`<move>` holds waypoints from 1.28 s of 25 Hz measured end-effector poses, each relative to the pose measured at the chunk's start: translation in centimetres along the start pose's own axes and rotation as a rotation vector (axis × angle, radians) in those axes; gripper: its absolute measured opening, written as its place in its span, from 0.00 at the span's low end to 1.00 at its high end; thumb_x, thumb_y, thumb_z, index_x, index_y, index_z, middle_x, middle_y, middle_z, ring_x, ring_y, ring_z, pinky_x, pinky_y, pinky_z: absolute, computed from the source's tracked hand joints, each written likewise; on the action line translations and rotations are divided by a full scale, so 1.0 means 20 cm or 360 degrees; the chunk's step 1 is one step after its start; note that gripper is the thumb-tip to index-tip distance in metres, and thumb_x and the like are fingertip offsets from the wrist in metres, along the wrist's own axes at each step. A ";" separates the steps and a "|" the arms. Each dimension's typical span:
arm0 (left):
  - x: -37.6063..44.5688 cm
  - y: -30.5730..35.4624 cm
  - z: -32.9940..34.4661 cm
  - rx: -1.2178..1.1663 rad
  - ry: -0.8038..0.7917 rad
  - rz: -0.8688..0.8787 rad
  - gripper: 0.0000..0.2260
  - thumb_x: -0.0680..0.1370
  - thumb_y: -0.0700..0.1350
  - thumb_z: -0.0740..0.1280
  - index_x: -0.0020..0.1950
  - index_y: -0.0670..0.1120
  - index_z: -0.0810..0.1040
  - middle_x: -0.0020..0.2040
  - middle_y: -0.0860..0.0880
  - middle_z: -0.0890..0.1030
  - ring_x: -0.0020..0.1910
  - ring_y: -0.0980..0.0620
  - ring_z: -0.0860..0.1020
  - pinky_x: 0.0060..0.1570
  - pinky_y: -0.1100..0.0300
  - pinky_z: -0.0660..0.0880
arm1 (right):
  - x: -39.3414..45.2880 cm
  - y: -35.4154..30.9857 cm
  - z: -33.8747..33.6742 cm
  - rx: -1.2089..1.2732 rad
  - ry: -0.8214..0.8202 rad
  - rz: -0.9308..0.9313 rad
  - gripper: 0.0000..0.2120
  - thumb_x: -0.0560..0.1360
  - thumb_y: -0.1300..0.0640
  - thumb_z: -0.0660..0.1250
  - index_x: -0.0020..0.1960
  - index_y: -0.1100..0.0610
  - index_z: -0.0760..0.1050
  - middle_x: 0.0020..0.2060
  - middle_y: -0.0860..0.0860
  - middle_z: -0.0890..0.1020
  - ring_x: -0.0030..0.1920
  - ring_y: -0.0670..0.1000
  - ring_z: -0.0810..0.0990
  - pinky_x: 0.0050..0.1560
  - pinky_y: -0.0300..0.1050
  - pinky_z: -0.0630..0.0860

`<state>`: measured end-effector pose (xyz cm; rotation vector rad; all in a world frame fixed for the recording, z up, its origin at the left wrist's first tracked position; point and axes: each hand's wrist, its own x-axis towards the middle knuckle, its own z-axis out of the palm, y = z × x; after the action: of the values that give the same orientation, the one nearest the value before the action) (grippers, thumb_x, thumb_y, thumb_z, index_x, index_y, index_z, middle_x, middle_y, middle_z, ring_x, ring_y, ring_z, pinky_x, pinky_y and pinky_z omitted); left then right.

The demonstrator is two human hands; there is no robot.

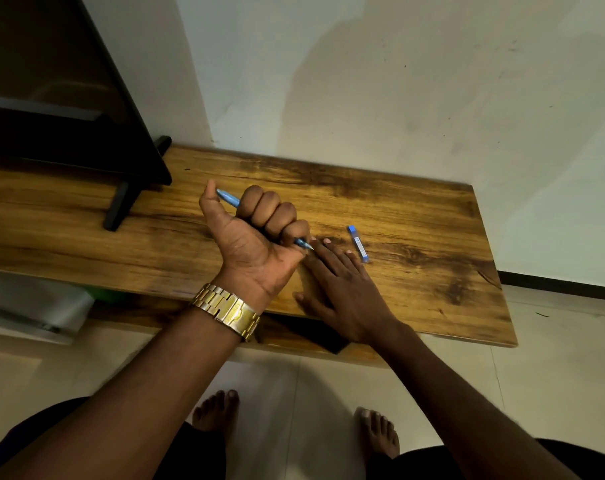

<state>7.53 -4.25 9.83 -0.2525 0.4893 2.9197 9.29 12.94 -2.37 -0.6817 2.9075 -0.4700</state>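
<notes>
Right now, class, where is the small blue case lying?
In the head view the small blue case lies on the wooden table, right of centre, just beside the fingertips of the flat right hand; the left hand grips the blue pencil nearby.

The left hand (259, 237) hides the middle of the blue pen (229, 199); only its ends show. It also covers part of the right hand (346, 289). Print on the small blue tube (358, 243), toward the table's (432, 216) right end, is too small to read. The dark screen (51, 98) is cut off at left.
</notes>
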 end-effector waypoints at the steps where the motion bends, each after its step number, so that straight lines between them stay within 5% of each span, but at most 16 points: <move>1: 0.00 0.00 0.00 -0.0051 -0.0023 0.0003 0.30 0.82 0.74 0.48 0.29 0.54 0.54 0.27 0.54 0.51 0.26 0.55 0.51 0.25 0.62 0.54 | 0.01 0.00 -0.01 0.0022 -0.0033 0.0004 0.37 0.85 0.32 0.57 0.88 0.48 0.56 0.90 0.50 0.50 0.90 0.53 0.46 0.88 0.62 0.47; 16: -0.04 -0.05 0.07 -0.0034 -0.0261 0.0028 0.30 0.83 0.72 0.46 0.30 0.53 0.55 0.27 0.54 0.52 0.26 0.54 0.52 0.29 0.60 0.54 | -0.02 -0.05 0.00 0.0010 -0.0033 0.0019 0.36 0.87 0.37 0.55 0.90 0.51 0.52 0.90 0.53 0.50 0.90 0.55 0.44 0.89 0.65 0.45; 32: -0.02 -0.06 0.04 -0.0010 -0.0145 0.0030 0.29 0.83 0.72 0.48 0.30 0.53 0.54 0.28 0.54 0.52 0.27 0.54 0.51 0.28 0.60 0.54 | -0.02 -0.02 -0.06 0.0030 -0.0147 -0.0013 0.37 0.86 0.37 0.61 0.89 0.50 0.54 0.90 0.52 0.49 0.90 0.55 0.43 0.89 0.64 0.48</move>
<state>7.96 -2.91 10.30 -0.1153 0.4709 2.9356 9.65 13.16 -1.12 -0.6938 2.8117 -0.4542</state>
